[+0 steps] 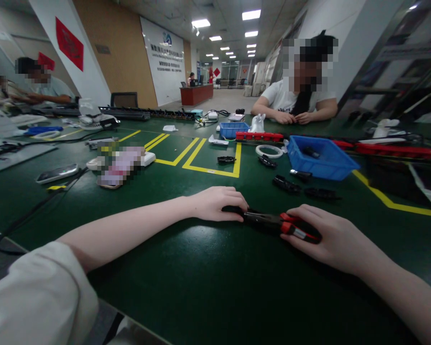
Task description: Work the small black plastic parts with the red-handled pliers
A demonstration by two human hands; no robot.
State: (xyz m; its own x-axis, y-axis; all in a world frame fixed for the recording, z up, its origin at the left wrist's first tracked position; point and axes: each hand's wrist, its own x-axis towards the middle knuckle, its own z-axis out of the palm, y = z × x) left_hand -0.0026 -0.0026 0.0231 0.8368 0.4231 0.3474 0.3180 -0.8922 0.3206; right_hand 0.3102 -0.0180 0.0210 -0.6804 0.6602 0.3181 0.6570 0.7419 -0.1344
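Observation:
On the dark green table [208, 278], my left hand [215, 203] lies knuckles-up with its fingers curled over a small black part [233, 209]. My right hand [326, 237] is wrapped round the red and black handles of a pair of pliers [273, 222]. The pliers' dark jaws point left and meet the black part under my left fingers. Both hands rest low on the table surface, close together in the middle of the view.
Several loose black parts [287, 184] lie beyond my hands, near a blue bin [325, 160]. Red trays [259, 136], a white ring [269, 151] and yellow floor-style tape lines [210, 170] mark the table. A person sits opposite; others sit far left. A phone [56, 173] lies left.

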